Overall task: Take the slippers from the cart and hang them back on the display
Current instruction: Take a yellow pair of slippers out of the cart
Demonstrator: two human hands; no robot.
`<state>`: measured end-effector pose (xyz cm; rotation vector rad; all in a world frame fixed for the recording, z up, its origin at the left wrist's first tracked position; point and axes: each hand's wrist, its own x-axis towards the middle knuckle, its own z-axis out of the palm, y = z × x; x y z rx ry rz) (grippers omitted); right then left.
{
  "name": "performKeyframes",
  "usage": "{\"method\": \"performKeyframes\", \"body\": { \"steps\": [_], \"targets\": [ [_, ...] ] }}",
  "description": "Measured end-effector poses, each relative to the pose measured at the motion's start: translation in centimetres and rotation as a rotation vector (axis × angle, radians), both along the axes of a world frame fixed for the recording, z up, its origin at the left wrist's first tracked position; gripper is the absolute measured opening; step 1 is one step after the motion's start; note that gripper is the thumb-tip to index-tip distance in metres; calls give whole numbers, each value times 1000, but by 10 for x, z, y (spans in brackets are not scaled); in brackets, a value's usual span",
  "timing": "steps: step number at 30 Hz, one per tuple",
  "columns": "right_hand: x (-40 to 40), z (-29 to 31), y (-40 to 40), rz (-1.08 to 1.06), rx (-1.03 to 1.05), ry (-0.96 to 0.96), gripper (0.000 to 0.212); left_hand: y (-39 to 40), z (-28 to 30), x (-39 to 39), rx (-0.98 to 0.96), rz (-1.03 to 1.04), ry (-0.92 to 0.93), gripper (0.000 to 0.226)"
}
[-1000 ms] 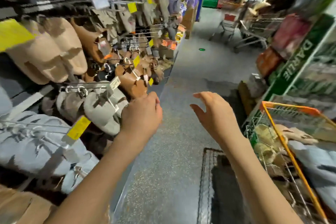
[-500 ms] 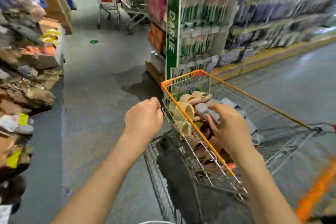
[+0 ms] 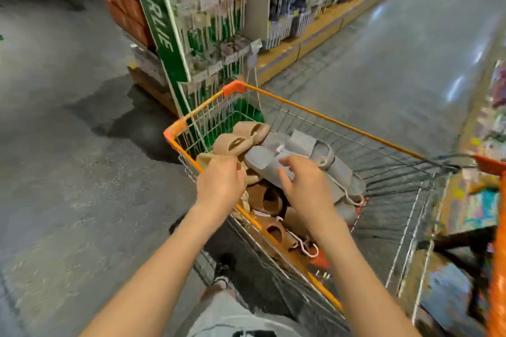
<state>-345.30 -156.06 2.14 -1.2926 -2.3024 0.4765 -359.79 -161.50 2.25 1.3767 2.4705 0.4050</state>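
A wire cart with an orange rim (image 3: pixel 328 119) stands in front of me. Inside it lie a grey pair of slippers (image 3: pixel 301 145), a beige pair (image 3: pixel 235 142) in the far left corner and brown ones (image 3: pixel 267 197) lower down. My right hand (image 3: pixel 304 186) hovers with spread fingers over the grey pair, fingertips at its sole. My left hand (image 3: pixel 219 186) is over the cart's left rim next to a beige slipper. Its fingers curl down out of sight behind its back. The slipper display is out of view.
A green end stand of hanging packets (image 3: pixel 169 44) rises just beyond the cart's far corner. Long shelves (image 3: pixel 315 8) run along the aisle behind it. The cart's orange handle (image 3: pixel 490 164) is at the right edge. Grey floor (image 3: pixel 68 145) spreads to the left.
The view swung from the slipper display on the left to the cart. Both hands moved from the display to the cart, the right one reaching onto the grey slippers.
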Motion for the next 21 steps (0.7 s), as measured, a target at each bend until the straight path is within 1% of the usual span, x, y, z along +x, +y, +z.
{"method": "performKeyframes", "body": {
  "steps": [1,4,7,10,13,16,21],
  "targets": [
    [-15,-8,10,-7,-13,-11,19,16,-12,-9,-22,-33,4,22],
    [-54,-27,38,-21,-177,-77,23,56,-38,-22,-127,-142,2,19],
    [-81,-43,64,-41,-281,-142,25,75,-65,-23,-208,-226,-20,19],
    [-96,-63,82,-46,-331,-178,24,79,-87,-26,-321,-218,-59,21],
    [-101,-92,93,-27,-381,-245,21,86,-106,-36,-407,-189,-14,24],
    [-104,-119,97,-7,-478,-318,21,92,-121,-43,-452,-188,27,29],
    [-104,-158,93,112,-653,-454,42,99,-149,-48,-558,-225,51,44]
  ]
}}
